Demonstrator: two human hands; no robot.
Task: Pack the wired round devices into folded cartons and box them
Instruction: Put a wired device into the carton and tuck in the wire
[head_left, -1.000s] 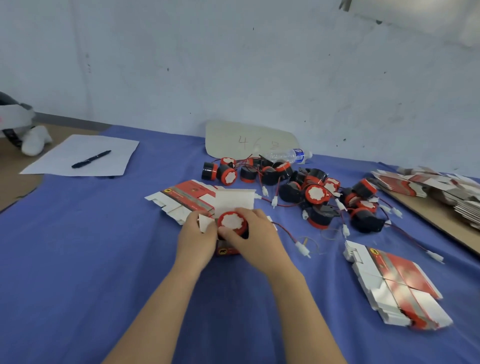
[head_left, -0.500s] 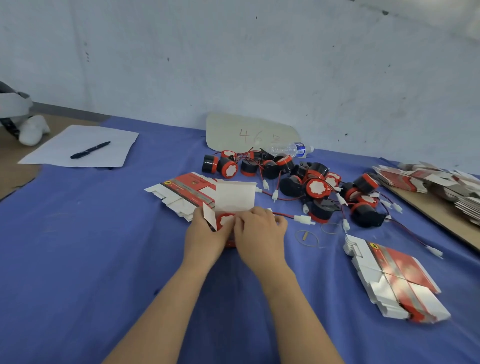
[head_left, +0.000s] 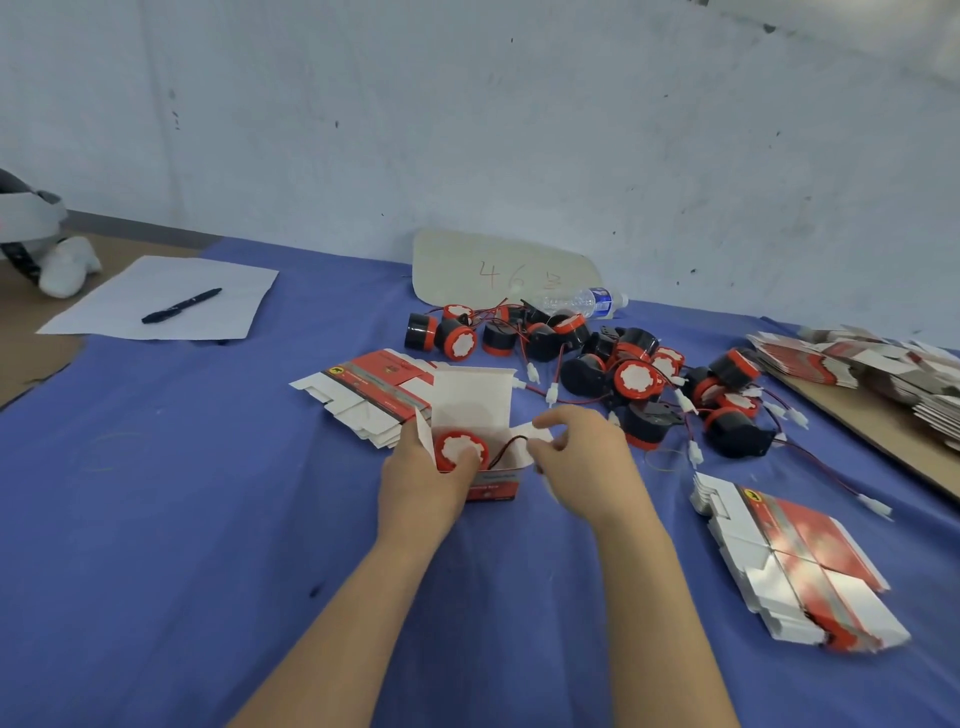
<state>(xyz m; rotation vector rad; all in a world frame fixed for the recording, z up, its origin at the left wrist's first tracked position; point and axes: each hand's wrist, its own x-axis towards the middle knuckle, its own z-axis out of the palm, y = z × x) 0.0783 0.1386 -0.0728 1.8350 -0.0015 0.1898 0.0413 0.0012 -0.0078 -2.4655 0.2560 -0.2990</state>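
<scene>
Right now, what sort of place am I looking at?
Probably a small hand-packing workbench: a heap of wired round devices, stacks of flat printed cartons, and one open carton being filled.

We're looking at a pale, scuffed, dark-speckled wall (head_left: 467, 130) directly behind the blue tablecloth (head_left: 156, 519). A grey strip (head_left: 145, 228) runs along the wall foot past the cloth's far-left corner. Bare brown tabletop (head_left: 31, 353) shows left of the cloth, and a brown board (head_left: 852, 421) sits at the cloth's right edge. Light is flat and diffuse, shadows soft.
</scene>
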